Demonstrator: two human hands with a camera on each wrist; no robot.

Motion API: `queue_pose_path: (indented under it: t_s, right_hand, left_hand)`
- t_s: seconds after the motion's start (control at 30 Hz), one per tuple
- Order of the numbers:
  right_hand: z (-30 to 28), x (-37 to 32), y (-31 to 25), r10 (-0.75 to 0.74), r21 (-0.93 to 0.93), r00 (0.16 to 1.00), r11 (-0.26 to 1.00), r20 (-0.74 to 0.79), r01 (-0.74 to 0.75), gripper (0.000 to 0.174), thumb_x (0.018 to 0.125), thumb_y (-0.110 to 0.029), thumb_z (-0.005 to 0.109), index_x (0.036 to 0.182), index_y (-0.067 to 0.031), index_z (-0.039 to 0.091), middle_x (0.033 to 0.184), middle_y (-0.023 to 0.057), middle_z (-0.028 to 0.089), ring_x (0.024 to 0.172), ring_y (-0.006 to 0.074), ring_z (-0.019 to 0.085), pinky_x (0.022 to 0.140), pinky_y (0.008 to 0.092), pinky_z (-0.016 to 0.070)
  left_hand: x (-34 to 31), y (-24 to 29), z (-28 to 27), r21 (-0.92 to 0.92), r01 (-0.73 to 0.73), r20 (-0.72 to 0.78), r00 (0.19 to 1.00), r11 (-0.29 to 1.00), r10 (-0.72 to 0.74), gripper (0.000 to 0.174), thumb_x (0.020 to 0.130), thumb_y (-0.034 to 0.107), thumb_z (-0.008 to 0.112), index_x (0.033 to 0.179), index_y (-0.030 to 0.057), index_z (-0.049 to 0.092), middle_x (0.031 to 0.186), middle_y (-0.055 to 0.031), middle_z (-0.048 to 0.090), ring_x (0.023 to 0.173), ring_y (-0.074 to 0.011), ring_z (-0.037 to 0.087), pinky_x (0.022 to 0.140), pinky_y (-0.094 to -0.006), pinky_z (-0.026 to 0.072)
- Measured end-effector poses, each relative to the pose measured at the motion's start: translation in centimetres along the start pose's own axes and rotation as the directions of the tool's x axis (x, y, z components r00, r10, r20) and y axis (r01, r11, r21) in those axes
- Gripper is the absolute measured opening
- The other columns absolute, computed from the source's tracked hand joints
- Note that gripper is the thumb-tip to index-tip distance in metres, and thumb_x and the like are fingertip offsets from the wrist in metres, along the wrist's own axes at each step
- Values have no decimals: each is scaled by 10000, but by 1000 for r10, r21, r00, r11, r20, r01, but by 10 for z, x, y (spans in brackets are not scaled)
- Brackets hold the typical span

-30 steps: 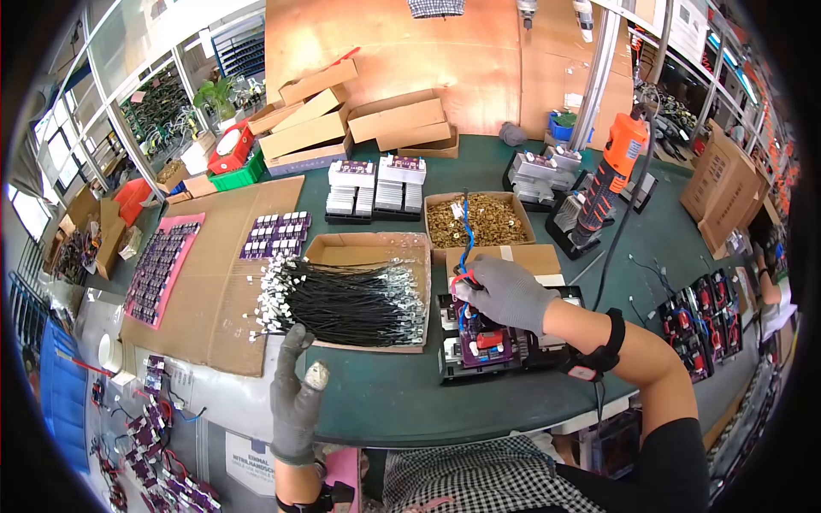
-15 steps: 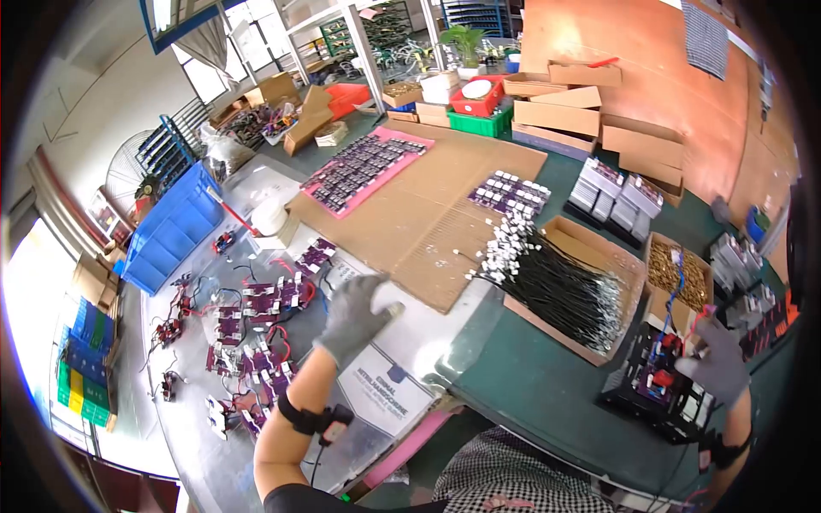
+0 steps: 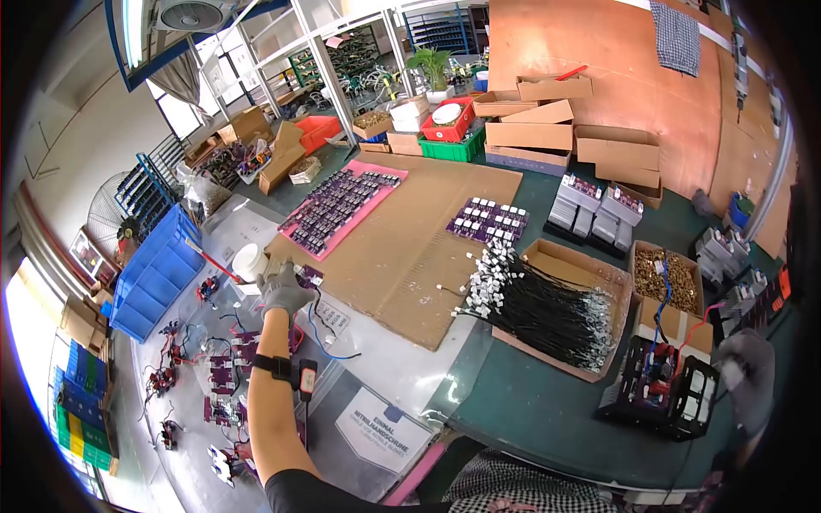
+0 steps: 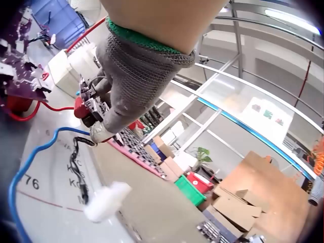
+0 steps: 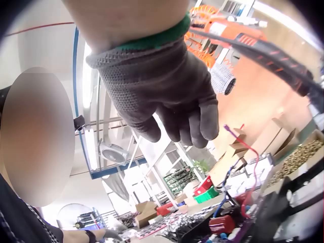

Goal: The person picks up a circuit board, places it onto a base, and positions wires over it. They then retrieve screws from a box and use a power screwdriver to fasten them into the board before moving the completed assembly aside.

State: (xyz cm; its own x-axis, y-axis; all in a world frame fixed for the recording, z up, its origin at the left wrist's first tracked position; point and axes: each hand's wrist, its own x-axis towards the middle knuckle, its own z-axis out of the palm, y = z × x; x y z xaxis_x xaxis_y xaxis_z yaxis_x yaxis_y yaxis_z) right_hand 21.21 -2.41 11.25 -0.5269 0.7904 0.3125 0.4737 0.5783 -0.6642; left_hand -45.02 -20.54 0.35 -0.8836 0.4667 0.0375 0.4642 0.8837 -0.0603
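The left wrist view shows what the head view mostly hides: your left grip [image 4: 132, 83] pinches a circuit board [image 4: 96, 104] between thumb and fingers, with a red block [image 4: 80, 108] at its left side. The board is nearly edge-on there, its long axis steep, slanting from upper left to lower right. A smooth blue lead [image 4: 38, 149] curves to the lower left, and a thin black lead [image 4: 76, 164] hangs downward.

In the head view, you have the board left of centre, over the grey tabletop [image 3: 419, 342]; its visible purple part slants gently down to the right, beside the corrugated cardboard sheet [image 3: 410, 248].

Your right grip [image 3: 746, 368] is blurred there, at the right edge beside a boxy black unit [image 3: 663, 385]. The right wrist view shows its fingers hanging relaxed in knitted grey fabric, above a thin red lead [image 5: 254, 164].
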Motion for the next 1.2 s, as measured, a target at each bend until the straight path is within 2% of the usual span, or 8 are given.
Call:
queue_pose_path:
  t_s: [0.1, 0.17, 0.23, 0.37, 0.57, 0.83, 1.03, 1.2]
  right_hand:
    - [21, 34, -33, -307, -50, 951, 950, 46, 309, 155, 744, -48, 591, 891, -19, 630, 745, 96, 593, 645, 205, 552, 595, 317, 423]
    - [37, 62, -55, -500, -15, 848, 860, 175, 510, 199, 771, -98, 641, 962, -45, 662, 758, 109, 655, 661, 279, 611, 588, 379, 466]
    - [67, 87, -69, -640, 85, 735, 764, 223, 640, 186, 847, -182, 633, 975, -51, 666, 833, 104, 665, 745, 320, 632, 677, 415, 501]
    - [141, 118, -73, -704, -143, 658, 646, 267, 750, 571, 866, -309, 656, 1340, -79, 437, 1205, 172, 556, 1028, 353, 584, 821, 429, 488]
    - [143, 61, -117, -816, -85, 576, 579, -53, 811, 1005, 640, -457, 769, 1471, -131, 308, 1399, 226, 378, 1283, 382, 426, 1023, 530, 342]
    - [80, 51, -55, -491, 449, 866, 755, -94, 477, 312, 930, -222, 601, 1219, -104, 608, 1040, 114, 571, 1016, 283, 583, 862, 356, 477]
    - [52, 12, -45, -587, -174, 809, 800, -31, 574, 877, 655, -400, 814, 1415, -213, 419, 1206, 140, 475, 1080, 327, 567, 891, 388, 497]
    - [43, 11, -32, -492, 152, 830, 828, -264, 539, 326, 907, -191, 615, 1218, -94, 593, 1070, 102, 586, 989, 233, 577, 869, 335, 487]
  left_hand:
    - [-50, 15, -59, -683, -138, -115, 990, 718, 81, 986, 668, 362, 785, 1478, 60, 312, 1152, -142, 647, 1081, -219, 607, 1021, -358, 409]
    - [-73, 22, -70, -944, -267, -192, 922, 193, 337, 953, 691, 329, 783, 1467, 33, 315, 1169, -123, 624, 1050, -181, 597, 933, -310, 455]
    - [-96, 39, -70, -934, -171, -325, 774, -315, 544, 918, 713, 297, 778, 1444, -8, 316, 1205, -116, 588, 1026, -179, 592, 891, -302, 485]
    - [-179, 100, -66, -650, 311, -347, 691, -693, 635, 937, 679, 250, 792, 1445, 4, 310, 1301, -248, 520, 1176, -328, 557, 1001, -413, 469]
    - [-251, 180, -39, -614, 465, -309, 601, -637, 737, 771, 777, 222, 732, 1409, -13, 358, 1311, -171, 534, 1170, -264, 574, 988, -386, 493]
    - [-306, 241, -52, -595, 610, -310, 426, -523, 850, 704, 796, 215, 709, 1383, -16, 398, 1278, -145, 572, 1150, -273, 588, 1013, -402, 476]
    - [-341, 281, -69, -735, 515, -188, 471, -441, 862, 637, 819, 277, 694, 1339, 9, 442, 1141, -100, 614, 1031, -219, 620, 906, -368, 505]
    - [-352, 300, -75, -690, 605, -248, 318, -398, 915, 679, 814, 269, 721, 1371, 32, 414, 1253, -99, 569, 1150, -230, 571, 1000, -401, 451]
